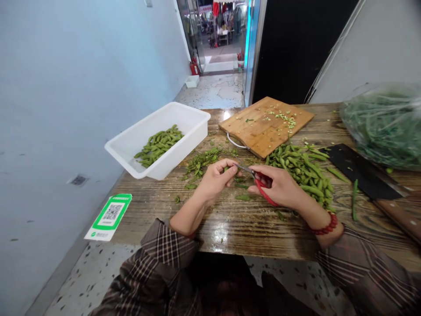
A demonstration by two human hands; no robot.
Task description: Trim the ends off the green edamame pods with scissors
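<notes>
My right hand [279, 184] grips red-handled scissors [265, 191], their blades pointing left toward the fingertips of my other hand. My left hand [219, 177] is closed in a pinch at the blade tips, on a green soybean pod [226, 168] that the fingers mostly cover. Just right of the scissors lies a heap of soybean pods [304, 169]. Smaller trimmed green pieces [204, 161] are scattered beyond my left hand. More pods [159, 145] sit inside a white plastic tub [189, 151] at the back left.
A wooden cutting board [259, 125] with chopped green bits lies at the back. On the right are a cleaver [358, 169] and a clear bag of greens [384, 127]. A QR code card [110, 217] lies at the left edge of the wooden table [237, 237].
</notes>
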